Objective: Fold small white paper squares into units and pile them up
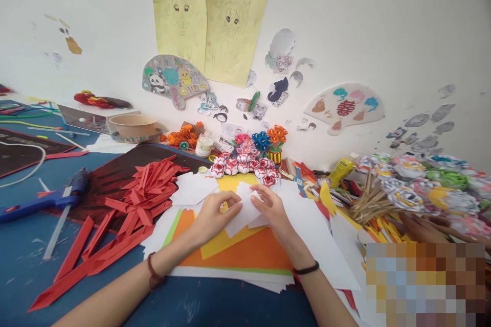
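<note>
A small piece of white paper (242,218) is held up in front of me between my two hands. My left hand (215,215) pinches its left edge between thumb and fingers. On its upper right, my right hand (273,210) grips it with thumb and fingertips. Beneath the hands lies a stack of coloured sheets, with an orange sheet (245,254) and a yellow sheet (215,245) on top. Loose white paper pieces (193,188) lie to the left of the hands. Just beyond stand several red-and-white paper roses (243,165).
Folded red paper strips (141,191) pile up at left, beside a blue glue gun (71,191). Paper flowers (262,141), a bowl (133,125) and a yellow bottle (342,169) stand near the wall. Wooden sticks (368,202) lie right, near another person's hand (422,227).
</note>
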### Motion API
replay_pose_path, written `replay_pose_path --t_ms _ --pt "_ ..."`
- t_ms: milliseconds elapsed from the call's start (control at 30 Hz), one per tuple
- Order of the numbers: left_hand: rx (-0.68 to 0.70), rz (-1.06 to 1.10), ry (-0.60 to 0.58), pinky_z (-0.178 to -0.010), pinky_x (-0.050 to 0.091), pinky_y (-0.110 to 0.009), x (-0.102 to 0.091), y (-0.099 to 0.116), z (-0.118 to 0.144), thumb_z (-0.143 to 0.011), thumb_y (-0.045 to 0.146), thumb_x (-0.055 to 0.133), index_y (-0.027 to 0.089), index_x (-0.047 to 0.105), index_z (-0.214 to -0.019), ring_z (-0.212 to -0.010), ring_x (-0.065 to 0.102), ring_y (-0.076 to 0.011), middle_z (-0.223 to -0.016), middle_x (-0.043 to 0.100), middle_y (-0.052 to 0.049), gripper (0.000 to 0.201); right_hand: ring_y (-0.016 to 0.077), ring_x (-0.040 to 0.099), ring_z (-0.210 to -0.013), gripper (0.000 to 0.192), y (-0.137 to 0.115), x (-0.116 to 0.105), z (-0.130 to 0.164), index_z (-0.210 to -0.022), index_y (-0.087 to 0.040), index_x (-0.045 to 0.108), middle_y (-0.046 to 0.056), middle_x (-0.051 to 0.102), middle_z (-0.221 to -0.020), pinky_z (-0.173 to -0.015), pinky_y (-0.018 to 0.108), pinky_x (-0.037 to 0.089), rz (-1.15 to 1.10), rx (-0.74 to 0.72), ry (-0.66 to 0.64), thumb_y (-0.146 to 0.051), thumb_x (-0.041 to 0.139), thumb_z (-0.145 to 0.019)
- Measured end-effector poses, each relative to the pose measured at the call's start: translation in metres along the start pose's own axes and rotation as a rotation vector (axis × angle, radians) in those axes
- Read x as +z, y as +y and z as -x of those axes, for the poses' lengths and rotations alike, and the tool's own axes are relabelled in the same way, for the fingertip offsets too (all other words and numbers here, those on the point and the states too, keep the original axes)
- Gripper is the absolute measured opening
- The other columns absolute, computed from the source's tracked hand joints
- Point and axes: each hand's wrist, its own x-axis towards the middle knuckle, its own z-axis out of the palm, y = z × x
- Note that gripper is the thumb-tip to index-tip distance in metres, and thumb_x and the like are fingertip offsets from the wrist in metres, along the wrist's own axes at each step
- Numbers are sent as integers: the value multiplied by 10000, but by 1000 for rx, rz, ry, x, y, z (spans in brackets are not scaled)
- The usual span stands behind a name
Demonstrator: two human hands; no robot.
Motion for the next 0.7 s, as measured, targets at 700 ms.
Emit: replay_pose_path --t_ms 700 --pt "-145 246 -147 -562 357 -216 -3 -10 -9 -700 179 427 159 537 -607 -576 502 -119 -583 559 19 146 160 538 -625 216 0 -7 -1 -691 -159 658 5 632 -680 -557 251 389 -63 -7 148 -367 714 -693"
